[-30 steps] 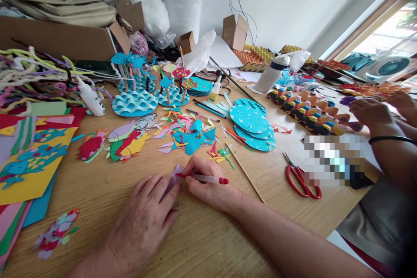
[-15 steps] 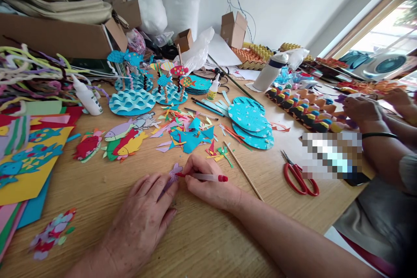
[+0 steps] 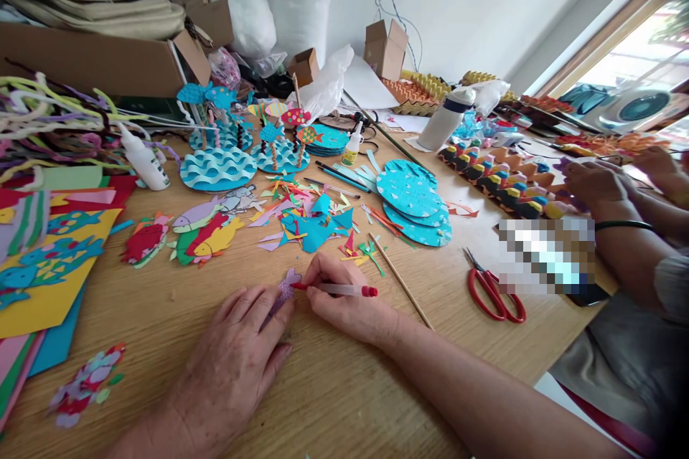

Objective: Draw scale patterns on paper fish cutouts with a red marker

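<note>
A small purple paper fish (image 3: 289,281) with a scale pattern lies on the wooden table, mostly covered by my left hand (image 3: 237,351). The fingers of that hand rest flat over the fish and press it down. My right hand (image 3: 352,312) is closed around a red pen (image 3: 347,290) with a clear barrel, its tip at the fish's tail. Beyond my hands lie cut paper fish (image 3: 207,233) in several colours and a heap of paper scraps (image 3: 317,222). A thin wooden stick (image 3: 401,280) lies just right of my right hand.
Red-handled scissors (image 3: 492,294) lie to the right, near another person's arms (image 3: 619,222). Blue paper discs (image 3: 412,190) are stacked ahead. Left are coloured sheets (image 3: 64,287), small paper bits (image 3: 89,384) and a glue bottle (image 3: 144,161). A white bottle (image 3: 446,120) stands farther back.
The red pen has shifted very slightly at the fish's tail. My left hand stays in place on the fish.
</note>
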`<state>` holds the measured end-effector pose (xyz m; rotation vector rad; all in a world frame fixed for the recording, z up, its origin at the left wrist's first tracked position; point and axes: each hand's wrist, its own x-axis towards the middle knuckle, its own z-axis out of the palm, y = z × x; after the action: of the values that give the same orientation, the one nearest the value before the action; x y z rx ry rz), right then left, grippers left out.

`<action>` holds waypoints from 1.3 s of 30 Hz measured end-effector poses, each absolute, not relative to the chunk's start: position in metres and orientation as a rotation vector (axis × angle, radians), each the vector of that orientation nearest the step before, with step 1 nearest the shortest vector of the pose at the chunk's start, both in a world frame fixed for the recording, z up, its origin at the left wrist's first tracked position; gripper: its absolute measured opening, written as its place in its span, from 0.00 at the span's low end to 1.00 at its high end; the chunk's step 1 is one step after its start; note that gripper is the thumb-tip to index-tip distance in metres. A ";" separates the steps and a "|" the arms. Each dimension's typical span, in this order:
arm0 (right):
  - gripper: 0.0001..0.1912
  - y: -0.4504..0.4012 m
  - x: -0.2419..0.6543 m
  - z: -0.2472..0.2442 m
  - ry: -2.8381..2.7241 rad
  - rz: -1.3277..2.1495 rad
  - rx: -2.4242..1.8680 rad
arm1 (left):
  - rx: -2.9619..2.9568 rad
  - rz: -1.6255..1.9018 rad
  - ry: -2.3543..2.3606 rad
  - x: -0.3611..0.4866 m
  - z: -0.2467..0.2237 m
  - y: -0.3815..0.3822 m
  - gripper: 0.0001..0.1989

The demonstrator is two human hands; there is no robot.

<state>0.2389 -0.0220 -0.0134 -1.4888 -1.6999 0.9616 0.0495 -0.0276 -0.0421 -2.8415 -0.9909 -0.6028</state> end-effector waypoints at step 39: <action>0.05 -0.021 0.239 -0.015 -1.692 0.985 -1.472 | -2.863 -0.564 -1.012 0.049 -0.043 -0.029 0.19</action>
<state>0.2387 -0.0212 -0.0148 -1.4724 -1.6923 0.9846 0.0490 -0.0290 -0.0432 -2.8634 -1.0125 -0.5637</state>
